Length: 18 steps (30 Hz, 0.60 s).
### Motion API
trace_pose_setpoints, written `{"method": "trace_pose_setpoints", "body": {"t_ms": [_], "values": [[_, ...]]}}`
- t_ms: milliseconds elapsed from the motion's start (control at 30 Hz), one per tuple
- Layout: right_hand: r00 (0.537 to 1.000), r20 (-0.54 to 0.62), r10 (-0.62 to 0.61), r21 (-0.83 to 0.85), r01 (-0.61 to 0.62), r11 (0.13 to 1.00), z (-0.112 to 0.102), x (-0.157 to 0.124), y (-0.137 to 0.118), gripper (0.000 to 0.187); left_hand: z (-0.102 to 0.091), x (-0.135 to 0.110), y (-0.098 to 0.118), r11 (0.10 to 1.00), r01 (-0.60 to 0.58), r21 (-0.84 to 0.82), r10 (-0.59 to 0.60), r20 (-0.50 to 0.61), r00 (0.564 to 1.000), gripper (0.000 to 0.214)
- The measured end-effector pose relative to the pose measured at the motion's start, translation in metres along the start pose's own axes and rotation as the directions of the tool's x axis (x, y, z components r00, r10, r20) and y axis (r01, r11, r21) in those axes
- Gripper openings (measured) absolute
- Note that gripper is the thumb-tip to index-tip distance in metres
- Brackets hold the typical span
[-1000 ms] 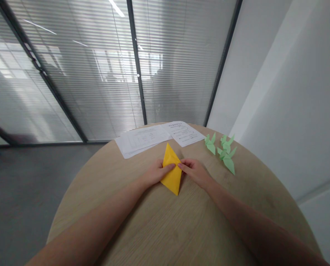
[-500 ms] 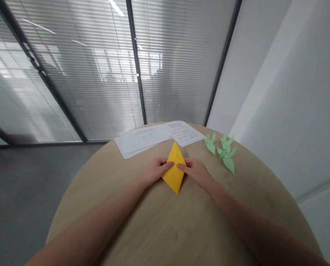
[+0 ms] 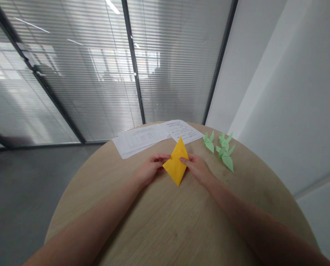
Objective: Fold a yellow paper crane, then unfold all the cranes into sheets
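A yellow sheet of origami paper [image 3: 176,166], folded into a kite-like diamond, is held above the table with one point away from me and one towards me. My right hand [image 3: 199,168] pinches its right edge, thumb on the front and fingers behind. At the left corner, my left hand [image 3: 150,168] has its fingers stretched out against the paper's edge. Its thumb is off the front face, and its tip is partly hidden by the paper.
Several light green folded paper figures [image 3: 226,157] stand on the right of the round wooden table [image 3: 165,229]. Printed white sheets [image 3: 142,138] lie at its far side. Beyond are a glass partition with blinds [image 3: 170,85] and a white wall [image 3: 298,111] on the right.
My left thumb has come off the paper's front, and the left fingers have straightened. The yellow paper has turned slightly and moved a little away from me. My right hand keeps its pinch.
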State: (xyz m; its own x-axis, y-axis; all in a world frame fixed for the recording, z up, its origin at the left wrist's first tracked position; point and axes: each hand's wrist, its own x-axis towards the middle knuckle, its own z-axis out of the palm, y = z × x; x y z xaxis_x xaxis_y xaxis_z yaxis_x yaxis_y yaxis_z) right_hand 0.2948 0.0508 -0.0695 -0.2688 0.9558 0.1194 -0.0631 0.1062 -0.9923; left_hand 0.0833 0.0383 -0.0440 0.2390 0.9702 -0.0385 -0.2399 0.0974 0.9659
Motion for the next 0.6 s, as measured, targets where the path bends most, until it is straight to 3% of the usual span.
{"method": "trace_pose_setpoints", "body": {"t_ms": [167,300,467,600], "values": [[1.000,0.004,-0.003,-0.067,0.003,0.998,0.001,-0.002,-0.002,0.029,0.000,-0.001,-0.003,0.997,-0.014,0.075,0.013,0.018,1.000,0.024],[1.000,-0.030,0.007,-0.111,-0.010,0.994,0.001,-0.001,-0.002,0.029,0.004,-0.003,-0.002,0.975,-0.084,0.207,0.060,0.123,0.991,0.019],[0.999,-0.033,-0.009,-0.147,0.004,0.989,-0.001,0.001,0.001,0.030,0.008,-0.008,0.003,0.822,-0.341,0.455,0.242,0.262,0.934,0.013],[1.000,-0.008,-0.014,-0.108,0.013,0.994,0.000,0.000,-0.001,0.031,0.006,-0.012,0.009,0.716,-0.414,0.563,0.300,0.287,0.910,0.017]]}}
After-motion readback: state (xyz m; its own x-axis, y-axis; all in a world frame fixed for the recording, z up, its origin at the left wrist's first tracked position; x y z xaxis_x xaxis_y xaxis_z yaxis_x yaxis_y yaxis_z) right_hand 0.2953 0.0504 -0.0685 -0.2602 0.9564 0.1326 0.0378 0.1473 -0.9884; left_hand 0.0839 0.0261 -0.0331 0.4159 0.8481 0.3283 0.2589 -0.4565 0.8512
